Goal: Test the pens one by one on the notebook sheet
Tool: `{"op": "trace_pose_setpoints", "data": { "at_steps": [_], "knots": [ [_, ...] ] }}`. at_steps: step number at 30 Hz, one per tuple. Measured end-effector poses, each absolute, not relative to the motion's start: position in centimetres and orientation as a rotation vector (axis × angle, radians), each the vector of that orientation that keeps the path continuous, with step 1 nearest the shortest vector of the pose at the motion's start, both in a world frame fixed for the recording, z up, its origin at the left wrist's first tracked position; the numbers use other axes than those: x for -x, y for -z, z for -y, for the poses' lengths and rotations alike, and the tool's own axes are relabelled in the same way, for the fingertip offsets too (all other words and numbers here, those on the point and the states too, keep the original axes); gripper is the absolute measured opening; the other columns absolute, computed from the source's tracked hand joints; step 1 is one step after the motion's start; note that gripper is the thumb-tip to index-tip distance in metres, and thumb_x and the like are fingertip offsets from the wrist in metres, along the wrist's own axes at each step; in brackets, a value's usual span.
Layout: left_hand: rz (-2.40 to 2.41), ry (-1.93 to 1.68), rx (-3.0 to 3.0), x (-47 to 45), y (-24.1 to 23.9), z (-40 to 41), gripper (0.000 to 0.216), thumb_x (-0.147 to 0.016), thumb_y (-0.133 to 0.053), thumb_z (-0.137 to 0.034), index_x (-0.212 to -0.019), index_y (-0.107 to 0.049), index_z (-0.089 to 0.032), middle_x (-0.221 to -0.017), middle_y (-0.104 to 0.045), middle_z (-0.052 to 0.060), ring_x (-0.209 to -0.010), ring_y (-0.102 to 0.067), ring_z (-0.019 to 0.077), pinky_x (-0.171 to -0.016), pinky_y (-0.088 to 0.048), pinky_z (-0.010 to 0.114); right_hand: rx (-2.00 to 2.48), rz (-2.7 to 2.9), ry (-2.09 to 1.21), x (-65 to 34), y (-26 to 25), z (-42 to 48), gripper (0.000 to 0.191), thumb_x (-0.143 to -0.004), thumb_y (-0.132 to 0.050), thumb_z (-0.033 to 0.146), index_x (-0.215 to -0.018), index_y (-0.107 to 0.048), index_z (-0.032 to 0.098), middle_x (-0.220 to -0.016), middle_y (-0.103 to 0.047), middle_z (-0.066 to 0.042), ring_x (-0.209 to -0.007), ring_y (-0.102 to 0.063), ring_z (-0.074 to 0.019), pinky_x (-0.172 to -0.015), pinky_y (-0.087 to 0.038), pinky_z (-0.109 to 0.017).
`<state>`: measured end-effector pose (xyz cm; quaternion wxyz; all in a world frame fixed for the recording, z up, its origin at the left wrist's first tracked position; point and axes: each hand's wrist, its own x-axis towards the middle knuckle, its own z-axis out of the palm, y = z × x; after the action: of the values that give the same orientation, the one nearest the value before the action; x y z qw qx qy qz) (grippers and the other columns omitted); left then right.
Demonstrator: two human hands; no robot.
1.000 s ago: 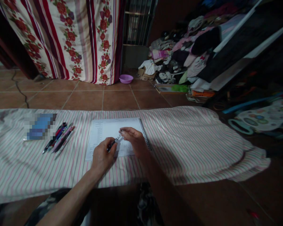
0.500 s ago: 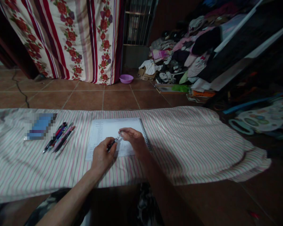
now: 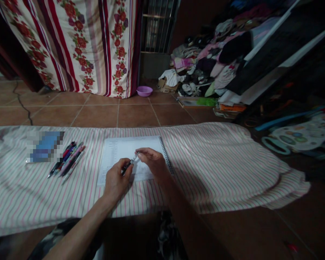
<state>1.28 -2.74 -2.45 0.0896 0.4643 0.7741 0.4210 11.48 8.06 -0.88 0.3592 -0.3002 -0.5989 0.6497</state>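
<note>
A dark pen (image 3: 127, 167) with a clear or silvery front end slants up to the right over the page. My left hand (image 3: 117, 177) is closed round its dark barrel, thumb and fingers pinching it. The fingertips of my right hand (image 3: 152, 160) are closed on the pen's pale upper end; the exact part they grip is too small to make out. Beneath both hands lies a spiral notebook (image 3: 127, 143), its black coil along the right side and printed lines down the left. Faint marks show on the page near the right hand.
Several pens (image 3: 69, 160) lie bunched on the striped cloth (image 3: 219, 162) to the left. Beside them is a blurred-out blue flat object (image 3: 44, 146). Beyond the cloth, a purple basin (image 3: 144, 91) stands on the tiled floor near a floral curtain (image 3: 81, 47) and a heap of clothes (image 3: 206, 65).
Both hands hold nearly the same pose on the pen. The whole view has shifted very slightly; nothing has been put down or picked up.
</note>
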Motion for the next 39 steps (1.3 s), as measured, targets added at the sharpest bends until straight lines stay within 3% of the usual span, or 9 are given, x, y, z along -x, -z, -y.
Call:
{"op": "trace_pose_setpoints", "data": {
  "at_steps": [14, 25, 33, 39],
  "knots": [
    [-2.256, -1.212, -1.379, -1.4, 2.4, 2.7, 0.016, -0.081, -0.049, -0.033, -0.087, -0.058, -0.022, -0.076, -0.066, 0.001, -0.070, -0.062, 0.0158, -0.067, -0.047, 0.028, 0.891, 1.173, -1.869, -11.6, 0.2, -8.2, 0.025, -0.063, -0.067, 0.035, -0.083, -0.065, 0.020, -0.088, -0.070, -0.005, -0.074, -0.060, -0.0130, -0.060, -0.044, -0.022],
    [-2.273, -1.244, -1.376, -1.0, 2.2, 2.9, 0.016, -0.080, -0.051, -0.034, -0.086, -0.059, -0.021, -0.075, -0.066, 0.000, -0.067, -0.061, 0.0148, -0.067, -0.045, 0.027, 0.922, 0.897, -2.033, -11.9, -0.2, -8.2, 0.032, -0.059, -0.074, 0.029, -0.085, -0.058, 0.020, -0.076, -0.066, 0.001, -0.058, -0.056, -0.0068, -0.049, -0.040, -0.017],
    [-2.308, -1.251, -1.359, -0.9, 2.3, 2.9, 0.017, -0.079, -0.052, -0.034, -0.086, -0.060, -0.021, -0.074, -0.067, 0.000, -0.067, -0.061, 0.0149, -0.066, -0.046, 0.027, 0.852, 0.845, -2.148, -12.1, -0.2, -8.2, 0.021, -0.059, -0.074, 0.023, -0.071, -0.057, 0.018, -0.075, -0.065, 0.001, -0.061, -0.056, -0.0051, -0.050, -0.040, -0.014],
    [-2.306, -1.228, -1.398, -0.8, 2.3, 2.9, 0.016, -0.080, -0.051, -0.034, -0.086, -0.060, -0.021, -0.076, -0.066, -0.001, -0.068, -0.061, 0.0142, -0.066, -0.046, 0.026, 0.928, 1.041, -2.021, -12.0, -0.1, -8.0, 0.028, -0.058, -0.074, 0.030, -0.079, -0.059, 0.019, -0.077, -0.067, 0.000, -0.064, -0.062, -0.0086, -0.052, -0.043, -0.017]
  ]
}}
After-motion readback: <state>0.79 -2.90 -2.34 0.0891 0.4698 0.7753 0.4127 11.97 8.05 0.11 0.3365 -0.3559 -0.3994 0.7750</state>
